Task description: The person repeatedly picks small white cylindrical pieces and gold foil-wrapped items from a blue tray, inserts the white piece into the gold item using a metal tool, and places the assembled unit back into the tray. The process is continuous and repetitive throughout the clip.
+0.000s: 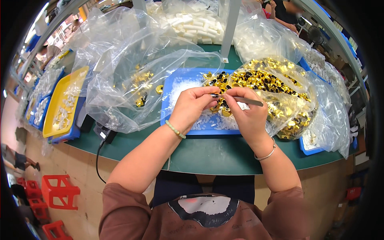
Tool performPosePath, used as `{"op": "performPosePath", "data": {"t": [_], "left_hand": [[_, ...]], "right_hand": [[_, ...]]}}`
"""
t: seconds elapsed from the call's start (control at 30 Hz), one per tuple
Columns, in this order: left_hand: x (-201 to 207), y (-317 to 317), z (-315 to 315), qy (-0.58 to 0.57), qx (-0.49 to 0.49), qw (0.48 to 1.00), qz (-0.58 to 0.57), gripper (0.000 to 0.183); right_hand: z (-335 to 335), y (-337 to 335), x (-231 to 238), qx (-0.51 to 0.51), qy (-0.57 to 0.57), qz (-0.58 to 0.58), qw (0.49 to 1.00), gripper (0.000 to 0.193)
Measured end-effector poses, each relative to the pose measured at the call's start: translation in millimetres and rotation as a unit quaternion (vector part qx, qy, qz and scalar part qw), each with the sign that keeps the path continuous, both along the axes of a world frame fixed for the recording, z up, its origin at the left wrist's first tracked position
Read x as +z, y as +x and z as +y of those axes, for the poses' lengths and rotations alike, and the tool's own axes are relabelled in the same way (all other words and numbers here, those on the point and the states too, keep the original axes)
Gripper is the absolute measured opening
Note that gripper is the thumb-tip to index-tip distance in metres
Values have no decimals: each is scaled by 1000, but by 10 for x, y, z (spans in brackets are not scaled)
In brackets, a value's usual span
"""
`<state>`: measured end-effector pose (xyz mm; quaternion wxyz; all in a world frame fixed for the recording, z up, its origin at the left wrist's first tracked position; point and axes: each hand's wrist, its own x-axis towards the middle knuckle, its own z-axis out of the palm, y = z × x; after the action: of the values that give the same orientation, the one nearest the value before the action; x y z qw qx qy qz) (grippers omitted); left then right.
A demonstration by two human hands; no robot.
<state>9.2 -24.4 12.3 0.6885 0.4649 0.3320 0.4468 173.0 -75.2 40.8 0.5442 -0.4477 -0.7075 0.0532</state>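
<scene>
The left hand (191,106) is over the near-middle of a shallow blue tray (165,105), thumb and fingertips pinched together on a small dark, shiny piece (216,95) that is too tiny to make out fully. The right hand (251,114) comes in from the right, its thumb and fingers closed on slim metal tweezers (250,101); the tool's back end sticks out to the right, and its front end points left, right at the piece between the left fingertips. Whether the tweezer tips are clamped on it or only touching, I cannot tell.

Small white plastic bits (180,89) lie across the tray's left part and along its near side. A heap of shiny gold caps with dark insides (276,83) covers its far right part — it runs on to the right into a clear plastic bag (310,102). To the left, a larger clear bag (110,86) holds more gold caps (142,78). Farther left is a tilted yellow tray (82,76) with pale pieces in it. At the far side of the green tabletop (216,156), white cylinders (198,28) are piled up — left of a grey metal post (231,30).
</scene>
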Motion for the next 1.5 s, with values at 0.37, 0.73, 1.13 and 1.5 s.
{"op": "performPosePath", "data": {"t": [0.37,0.73,1.13,1.5], "left_hand": [[-6,-4,3,13,7,1000,7,27],[-2,-2,-7,10,-5,1000,-3,28],[-51,-31,29,10,-13,1000,19,28],[-60,-13,45,1,-9,1000,-1,25]], "right_hand": [[52,-11,-53,11,80,-50,995,12],[40,0,-45,1,57,-40,998,12],[39,-9,-53,7,91,-82,992,15],[67,-20,-64,9,104,-84,991,16]]}}
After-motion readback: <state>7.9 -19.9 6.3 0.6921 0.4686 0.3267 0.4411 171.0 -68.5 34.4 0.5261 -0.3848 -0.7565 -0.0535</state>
